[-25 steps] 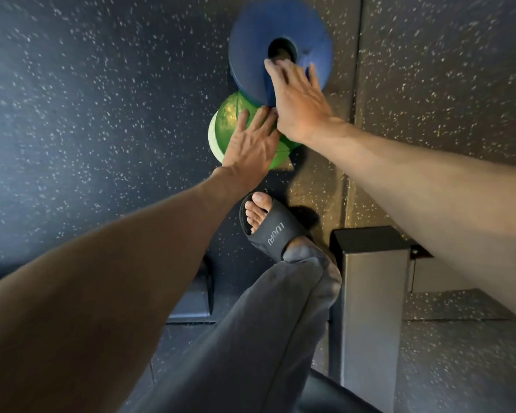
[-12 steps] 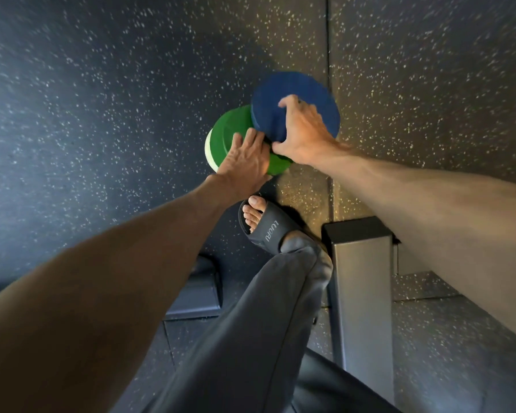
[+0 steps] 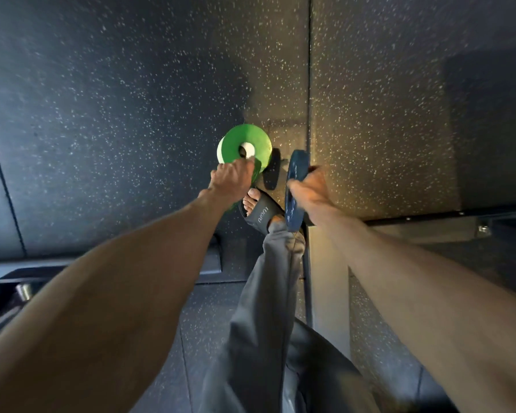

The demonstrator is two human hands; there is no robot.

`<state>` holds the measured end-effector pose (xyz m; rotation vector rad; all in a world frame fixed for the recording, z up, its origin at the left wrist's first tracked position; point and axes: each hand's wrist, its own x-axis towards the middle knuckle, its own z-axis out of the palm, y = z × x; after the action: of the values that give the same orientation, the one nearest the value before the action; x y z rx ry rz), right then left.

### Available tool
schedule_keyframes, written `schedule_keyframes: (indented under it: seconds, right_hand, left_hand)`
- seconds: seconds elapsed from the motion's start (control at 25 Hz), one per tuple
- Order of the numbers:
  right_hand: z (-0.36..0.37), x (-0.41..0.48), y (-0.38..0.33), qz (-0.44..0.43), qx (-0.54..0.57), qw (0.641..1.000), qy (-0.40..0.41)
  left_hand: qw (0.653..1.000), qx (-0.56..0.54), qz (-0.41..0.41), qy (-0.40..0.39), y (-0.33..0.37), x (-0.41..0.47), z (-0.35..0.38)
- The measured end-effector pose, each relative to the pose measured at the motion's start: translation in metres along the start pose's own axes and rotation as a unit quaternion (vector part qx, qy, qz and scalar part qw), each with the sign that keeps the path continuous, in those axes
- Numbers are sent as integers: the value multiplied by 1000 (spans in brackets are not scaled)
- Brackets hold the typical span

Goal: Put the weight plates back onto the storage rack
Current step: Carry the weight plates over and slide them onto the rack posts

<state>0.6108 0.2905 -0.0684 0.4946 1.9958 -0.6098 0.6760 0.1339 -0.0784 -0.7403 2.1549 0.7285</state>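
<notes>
green plate [image 3: 236,138]: your left hand [image 3: 231,181] covers its lower edge.
blue plate [image 3: 294,204]: lettering too blurred to read.
right hand [image 3: 310,192]: motion-blurred, so your finger positions are unclear.

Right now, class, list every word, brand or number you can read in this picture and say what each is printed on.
"LUOFU": on the strap of the black slide sandal; middle letters uncertain.
Pale markings on the blue weight plate: too blurred to read.
On the green weight plate: no text visible.
</notes>
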Motion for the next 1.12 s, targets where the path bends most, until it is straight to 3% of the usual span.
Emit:
schedule_keyframes:
  seconds: [0.2, 0.56, 0.84, 1.0, 1.12]
  right_hand:
    - [-15, -141, -8, -37, -39, 999, 5]
    - [-27, -407, 4, -218, -200, 954, -38]
    - [28, -588, 42, -360, -376, 847, -106]
    - [84, -669, 82, -444, -453, 756, -161]
    - [137, -718, 116, -488, -521, 673, -196]
  left_hand:
    - [991, -105, -85, 13, 13, -136, -35]
    - [886, -379, -168, 206, -1, -418, -88]
    - [758, -503, -255, 327, -70, -611, -53]
    - [698, -530, -320, 361, -131, -712, -10]
    - [676, -530, -362, 362, -184, -777, 39]
